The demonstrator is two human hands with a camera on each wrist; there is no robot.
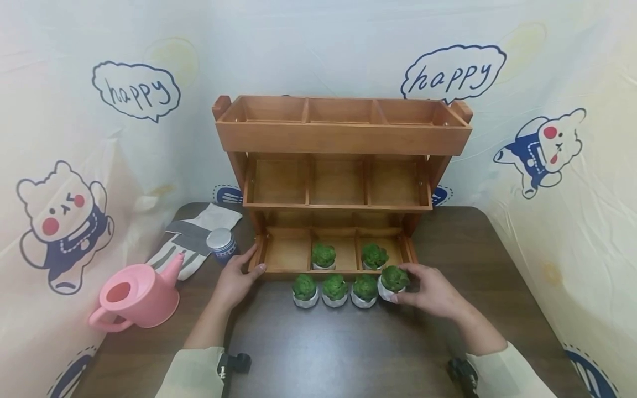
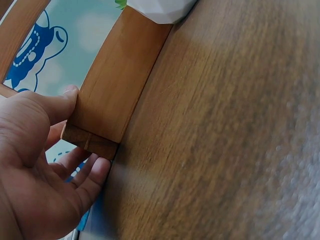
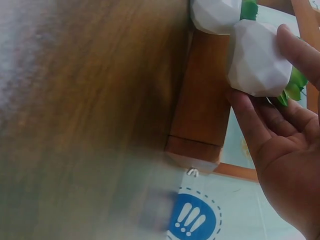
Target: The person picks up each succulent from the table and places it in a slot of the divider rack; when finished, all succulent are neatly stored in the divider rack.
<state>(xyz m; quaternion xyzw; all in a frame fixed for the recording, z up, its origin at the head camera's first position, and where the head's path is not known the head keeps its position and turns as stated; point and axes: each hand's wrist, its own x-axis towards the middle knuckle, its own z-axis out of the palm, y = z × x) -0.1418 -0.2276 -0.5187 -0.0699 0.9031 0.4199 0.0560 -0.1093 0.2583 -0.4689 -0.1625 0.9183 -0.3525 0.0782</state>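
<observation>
My right hand (image 1: 432,290) pinches a small potted succulent (image 1: 395,279) between thumb and fingers, at the front right of a wooden three-tier shelf (image 1: 343,139). In the right wrist view its faceted white pot (image 3: 261,59) tips sideways in that frame, with green leaves behind. My left hand (image 1: 236,281) grips the bottom tier's front left corner, thumb at the board's upper edge and fingers round its end (image 2: 92,142). Three more succulents (image 1: 335,289) stand in a row on the table before the shelf. Two succulents sit in the bottom tier, in the middle compartment (image 1: 324,256) and the right one (image 1: 374,256).
A pink watering can (image 1: 141,296) stands on the table at left. Behind it lie grey and white gloves (image 1: 191,243), with a blue-and-white lidded jar (image 1: 222,245) beside them, close to my left hand. A printed cloth (image 1: 318,44) hangs around the table.
</observation>
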